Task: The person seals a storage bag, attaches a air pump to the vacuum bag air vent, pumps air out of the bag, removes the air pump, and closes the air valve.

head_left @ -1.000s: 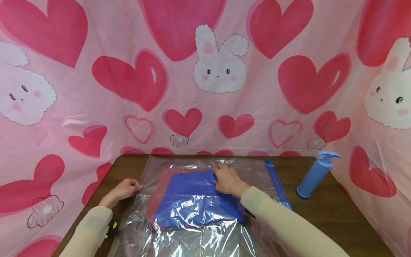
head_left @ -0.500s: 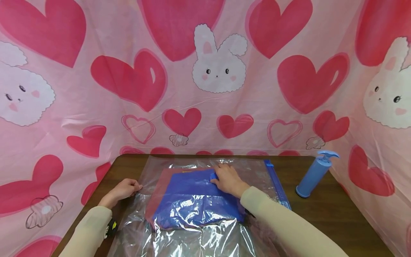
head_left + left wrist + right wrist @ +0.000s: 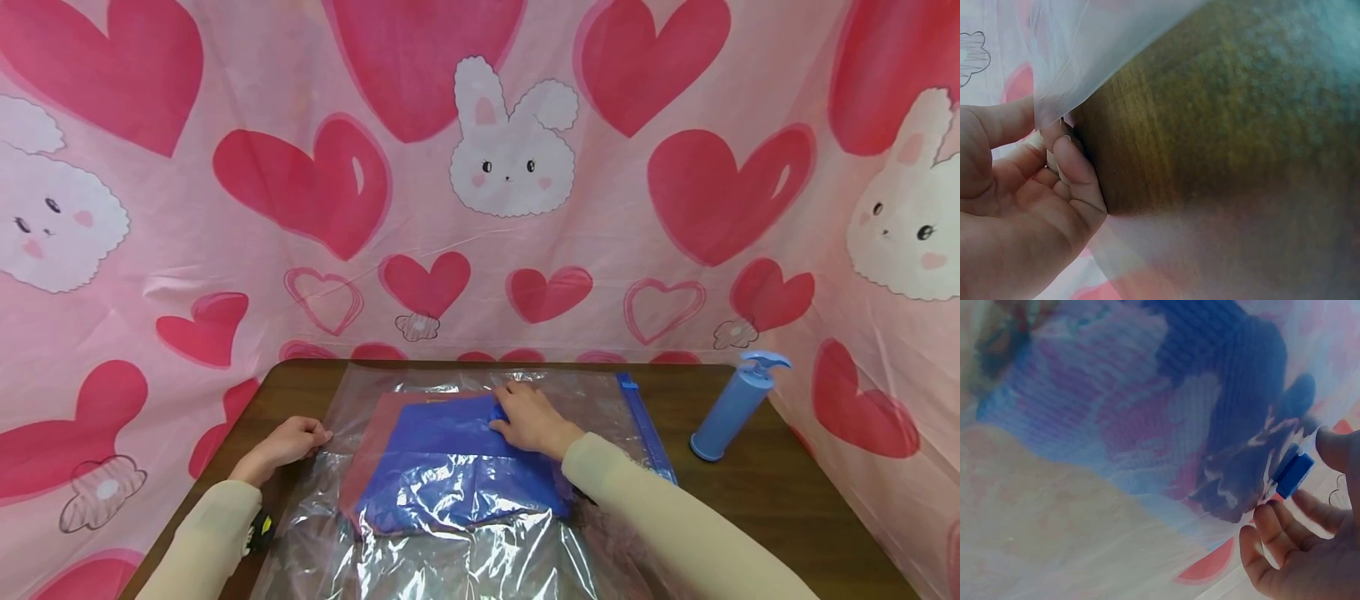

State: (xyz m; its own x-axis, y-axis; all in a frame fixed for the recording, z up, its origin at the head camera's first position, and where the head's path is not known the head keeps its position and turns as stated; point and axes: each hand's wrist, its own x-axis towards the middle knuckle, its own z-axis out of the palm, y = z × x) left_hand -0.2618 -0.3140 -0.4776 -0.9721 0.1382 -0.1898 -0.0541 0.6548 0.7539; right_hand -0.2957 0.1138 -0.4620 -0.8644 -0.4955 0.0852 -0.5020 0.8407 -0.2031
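A clear plastic vacuum storage bag (image 3: 420, 567) lies on the table, with folded blue fabric (image 3: 442, 429) and red fabric (image 3: 375, 433) inside. My left hand (image 3: 288, 442) pinches the bag's left edge between thumb and fingers; the left wrist view shows the clear film (image 3: 1079, 81) rising from that pinch. Over the upper right part of the fabric, my right hand (image 3: 531, 421) has its thumb and fingers around a small blue valve cap (image 3: 1294, 476) on the bag. In the head view that hand mostly hides the cap.
A blue hand pump (image 3: 731, 417) stands upright, leaning slightly, on the right side of the brown wooden table (image 3: 795, 500). The bag's blue zip strip (image 3: 645, 425) runs along its right edge. Behind the table hangs a pink heart-and-rabbit cloth (image 3: 517, 275).
My right thumb and fingers have shifted slightly at the valve cap, and less of the cap shows now. The left hand and the bag have stayed in place.
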